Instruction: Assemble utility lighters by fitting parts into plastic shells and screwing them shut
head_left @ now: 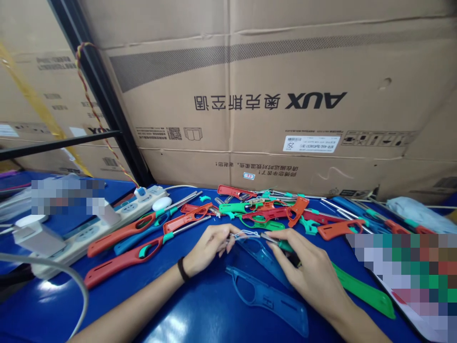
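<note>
Over the blue table, my left hand [212,244] pinches one end of a thin white wire [246,233]. The wire runs across to my right hand [309,259], whose fingers close on a slim metal-ended piece with a green and black body [285,246], partly hidden by the palm. Below my hands lies a translucent blue lighter handle shell [271,302]. A second blue shell [266,262] rests just behind it, partly under my right hand. To the right, a green handle shell [367,290] emerges from behind my wrist.
Several red, green and orange lighter shells [264,213] are heaped at the back. Long-nosed lighters [117,264] lie at left beside a white power strip [89,227] with plugs. A grey cable [80,281] curves at front left. A large cardboard box [250,62] stands behind.
</note>
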Action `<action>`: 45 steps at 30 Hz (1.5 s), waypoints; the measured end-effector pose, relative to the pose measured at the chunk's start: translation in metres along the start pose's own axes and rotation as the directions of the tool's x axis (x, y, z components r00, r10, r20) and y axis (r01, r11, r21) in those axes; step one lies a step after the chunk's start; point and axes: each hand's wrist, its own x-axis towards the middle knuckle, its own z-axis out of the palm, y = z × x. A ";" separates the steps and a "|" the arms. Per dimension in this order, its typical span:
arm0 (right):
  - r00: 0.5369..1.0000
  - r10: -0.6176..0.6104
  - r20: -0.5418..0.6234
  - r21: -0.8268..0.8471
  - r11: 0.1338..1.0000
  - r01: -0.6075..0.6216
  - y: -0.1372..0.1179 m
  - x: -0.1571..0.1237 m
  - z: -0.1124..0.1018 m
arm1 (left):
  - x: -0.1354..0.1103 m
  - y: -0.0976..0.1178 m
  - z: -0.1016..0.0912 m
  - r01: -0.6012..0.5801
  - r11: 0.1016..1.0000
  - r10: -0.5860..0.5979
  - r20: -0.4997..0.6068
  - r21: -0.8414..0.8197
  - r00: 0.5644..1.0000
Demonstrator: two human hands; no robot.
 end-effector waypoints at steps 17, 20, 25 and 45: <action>0.952 -0.022 -0.304 0.037 0.999 0.035 -0.003 0.004 -0.005 | -0.013 0.017 0.027 -0.470 0.650 0.185 0.476 0.596 0.860; 0.958 -0.012 -0.286 0.054 0.998 0.029 -0.002 0.003 -0.005 | -0.013 0.016 0.024 -0.462 0.660 0.186 0.467 0.593 0.865; 0.962 -0.010 -0.271 0.053 0.998 0.025 -0.002 0.003 -0.004 | -0.013 0.017 0.022 -0.465 0.649 0.201 0.454 0.602 0.868; 0.984 0.092 0.153 0.314 0.940 -0.137 0.002 0.020 -0.043 | -0.012 0.022 0.022 -0.486 0.759 0.262 0.479 0.434 0.838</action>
